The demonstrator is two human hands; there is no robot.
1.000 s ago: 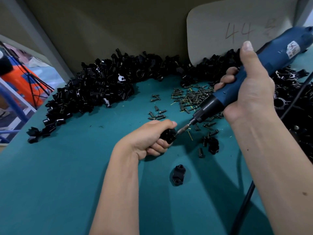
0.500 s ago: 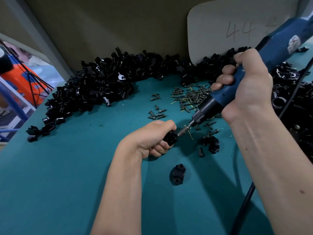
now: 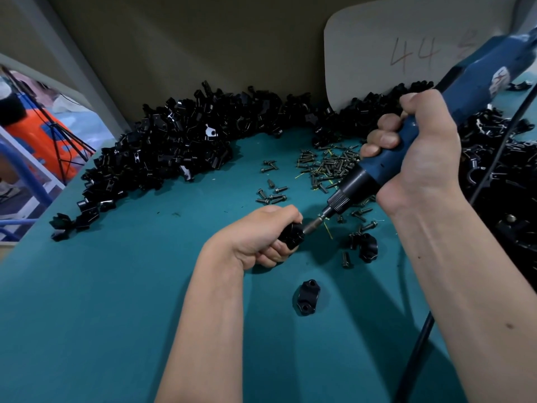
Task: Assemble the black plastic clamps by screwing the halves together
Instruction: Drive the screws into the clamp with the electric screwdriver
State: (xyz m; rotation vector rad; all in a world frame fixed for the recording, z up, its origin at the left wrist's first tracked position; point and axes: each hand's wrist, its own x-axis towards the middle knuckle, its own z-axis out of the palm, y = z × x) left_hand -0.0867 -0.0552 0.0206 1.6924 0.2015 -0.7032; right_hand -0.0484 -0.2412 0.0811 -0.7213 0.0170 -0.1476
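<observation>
Black clamp sits mid-frame, gripped in the left hand with fingers curled round it, low over the teal table. Right hand wraps the blue electric screwdriver, fingers clenched on its body, bit tip pressed into the clamp's end. Judging by this, one screw is being driven; whether it is seated can't be told. Loose clamp half lies lower centre, another clamp piece right of the held one, neither fastened as far as visible. Scattered screws upper centre. Big pile of black parts upper left, more at right edge. Most of the job looks left to do.
</observation>
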